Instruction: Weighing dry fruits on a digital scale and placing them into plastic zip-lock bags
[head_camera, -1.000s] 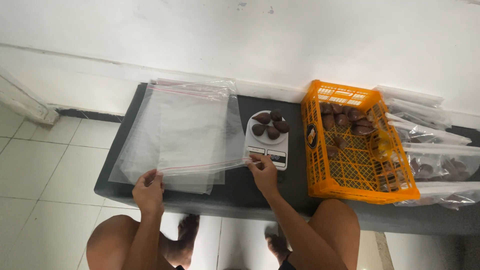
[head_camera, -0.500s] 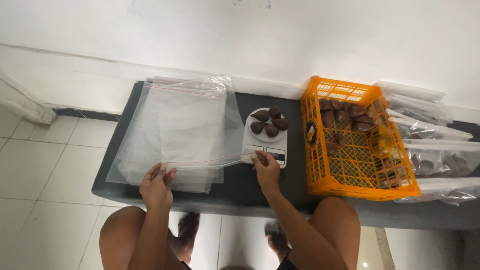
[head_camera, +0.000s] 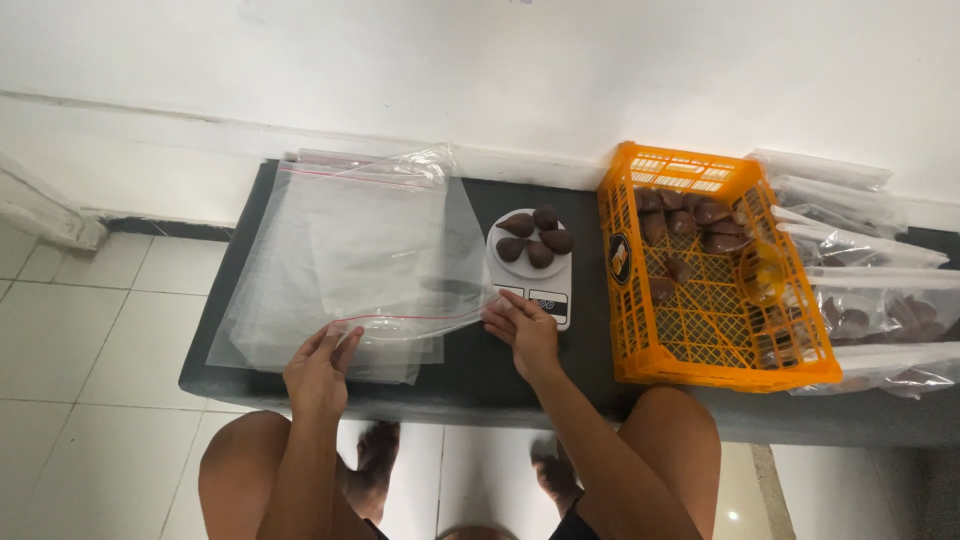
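Observation:
A clear plastic zip bag (head_camera: 385, 255) with a red seal line lies atop a stack of like bags on the dark table (head_camera: 470, 365). My left hand (head_camera: 318, 368) pinches the bag's near left corner. My right hand (head_camera: 524, 330) grips the near right corner, just in front of a small white kitchen scale (head_camera: 532, 290). Several dark brown teardrop-shaped fruits (head_camera: 535, 238) rest on the scale's round plate.
An orange plastic crate (head_camera: 725, 350) holding more brown fruits stands right of the scale. Filled clear bags (head_camera: 870, 315) are piled at the far right. A white wall runs behind the table. Tiled floor, my knees and feet show below.
Both hands have drawn the top bag's mouth taut between them; the left hand shifted slightly right and closer to the bag's edge. The scale and crate have not moved.

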